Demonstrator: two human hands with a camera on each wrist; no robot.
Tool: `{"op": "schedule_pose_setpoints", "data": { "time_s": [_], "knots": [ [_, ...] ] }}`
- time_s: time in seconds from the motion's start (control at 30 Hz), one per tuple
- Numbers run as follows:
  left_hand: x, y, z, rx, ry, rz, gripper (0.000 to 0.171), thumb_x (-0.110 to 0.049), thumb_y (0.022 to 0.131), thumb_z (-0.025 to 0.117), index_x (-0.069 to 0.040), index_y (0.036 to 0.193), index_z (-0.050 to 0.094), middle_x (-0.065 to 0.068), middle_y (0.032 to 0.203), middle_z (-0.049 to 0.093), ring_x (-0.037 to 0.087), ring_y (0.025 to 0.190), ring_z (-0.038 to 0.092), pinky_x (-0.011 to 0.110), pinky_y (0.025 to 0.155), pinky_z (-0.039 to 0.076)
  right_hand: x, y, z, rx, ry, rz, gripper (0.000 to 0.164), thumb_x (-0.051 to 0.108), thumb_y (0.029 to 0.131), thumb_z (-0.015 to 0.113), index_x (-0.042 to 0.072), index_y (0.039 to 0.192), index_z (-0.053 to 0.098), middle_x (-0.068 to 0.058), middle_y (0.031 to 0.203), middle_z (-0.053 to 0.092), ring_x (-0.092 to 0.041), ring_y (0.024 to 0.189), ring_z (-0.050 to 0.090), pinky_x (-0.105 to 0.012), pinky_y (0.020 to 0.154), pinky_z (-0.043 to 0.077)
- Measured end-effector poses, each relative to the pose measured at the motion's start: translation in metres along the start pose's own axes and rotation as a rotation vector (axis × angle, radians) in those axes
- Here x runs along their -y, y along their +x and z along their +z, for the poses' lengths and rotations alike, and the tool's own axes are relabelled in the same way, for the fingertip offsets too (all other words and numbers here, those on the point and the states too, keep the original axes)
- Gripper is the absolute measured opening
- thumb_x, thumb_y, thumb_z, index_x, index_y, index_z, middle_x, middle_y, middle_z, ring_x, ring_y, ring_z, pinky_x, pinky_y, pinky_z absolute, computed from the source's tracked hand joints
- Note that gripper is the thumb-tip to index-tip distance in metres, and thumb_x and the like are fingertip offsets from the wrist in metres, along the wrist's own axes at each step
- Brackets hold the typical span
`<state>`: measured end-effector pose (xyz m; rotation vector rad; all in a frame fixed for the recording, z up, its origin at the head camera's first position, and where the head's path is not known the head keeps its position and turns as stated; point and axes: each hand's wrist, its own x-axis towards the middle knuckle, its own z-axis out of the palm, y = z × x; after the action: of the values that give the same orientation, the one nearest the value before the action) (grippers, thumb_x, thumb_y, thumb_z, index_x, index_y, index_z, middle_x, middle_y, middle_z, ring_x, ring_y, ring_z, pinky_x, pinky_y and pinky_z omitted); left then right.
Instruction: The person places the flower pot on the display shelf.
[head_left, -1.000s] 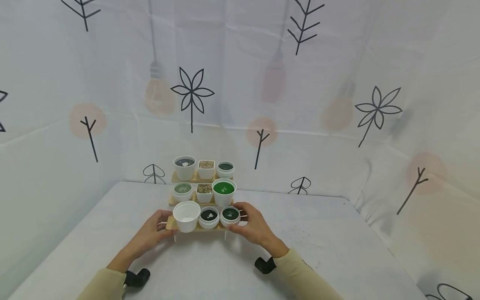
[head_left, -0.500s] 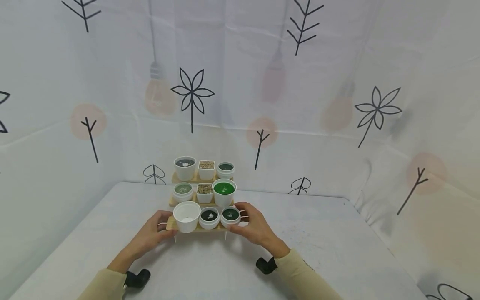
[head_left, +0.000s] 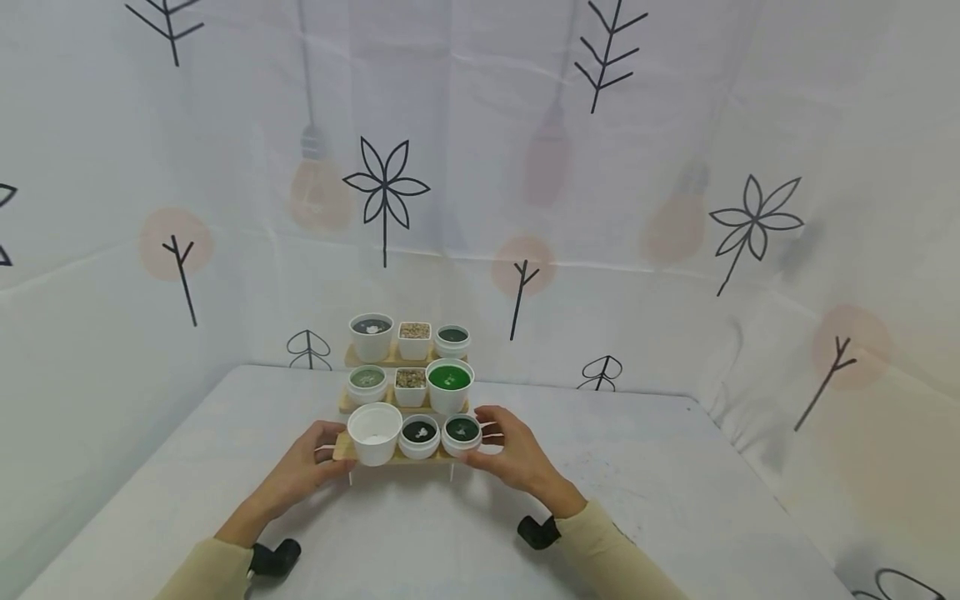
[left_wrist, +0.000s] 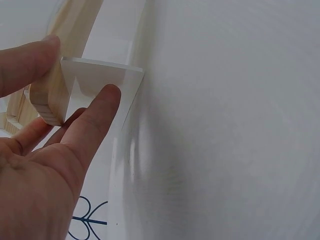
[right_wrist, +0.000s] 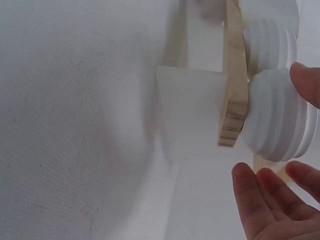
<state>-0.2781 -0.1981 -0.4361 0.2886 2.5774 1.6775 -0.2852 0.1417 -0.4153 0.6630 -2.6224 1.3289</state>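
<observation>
A tiered display stand with wooden shelves (head_left: 343, 447) on clear supports (left_wrist: 107, 75) holds three rows of white pots. Its front row has a tall empty-looking white cup (head_left: 375, 450), a small pot with a blackish filling (head_left: 418, 432) and a dark-green-filled pot (head_left: 461, 430). At the front shelf's left end, my left hand (head_left: 303, 471) holds the wood, thumb on its front edge and fingers behind. My right hand (head_left: 521, 458) is around the dark-green pot, thumb at its rim; in the right wrist view the fingers (right_wrist: 250, 192) lie apart from the pot.
Behind are a middle row with a bright green cup (head_left: 449, 379) and a back row with a grey-filled cup (head_left: 371, 329); each also has a square pot of grains (head_left: 410, 380). The white table (head_left: 637, 467) meets a patterned cloth backdrop (head_left: 465, 167).
The right hand has shifted slightly to the right, away from the stand's end. The left hand keeps its place on the shelf, and the pots stand as before.
</observation>
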Motion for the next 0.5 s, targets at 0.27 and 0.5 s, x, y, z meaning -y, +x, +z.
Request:
{"op": "schedule_pose_setpoints", "data": {
  "time_s": [0.27,0.5],
  "knots": [
    [-0.001,0.001,0.002,0.0,0.03,-0.017,0.064,-0.02,0.082,0.076,-0.003,0.132,0.039,0.024,0.135,0.046,0.038,0.118,0.053,0.04,0.091,0.053,0.0,-0.006,-0.006,-0.01,-0.019,0.019,0.072,0.04,0.077,0.078,0.009,0.134,0.047,-0.008,0.125,0.054,-0.026,0.109,0.059,-0.039,0.093,0.051],
    [0.003,-0.003,-0.002,-0.013,0.052,-0.032,0.07,-0.025,0.081,0.076,-0.003,0.134,0.037,0.024,0.134,0.047,0.037,0.117,0.054,0.041,0.09,0.052,-0.003,-0.017,-0.02,-0.035,-0.077,0.04,0.067,0.035,0.077,0.079,0.013,0.131,0.049,-0.006,0.123,0.056,-0.023,0.107,0.06,-0.039,0.091,0.052]
  ]
}}
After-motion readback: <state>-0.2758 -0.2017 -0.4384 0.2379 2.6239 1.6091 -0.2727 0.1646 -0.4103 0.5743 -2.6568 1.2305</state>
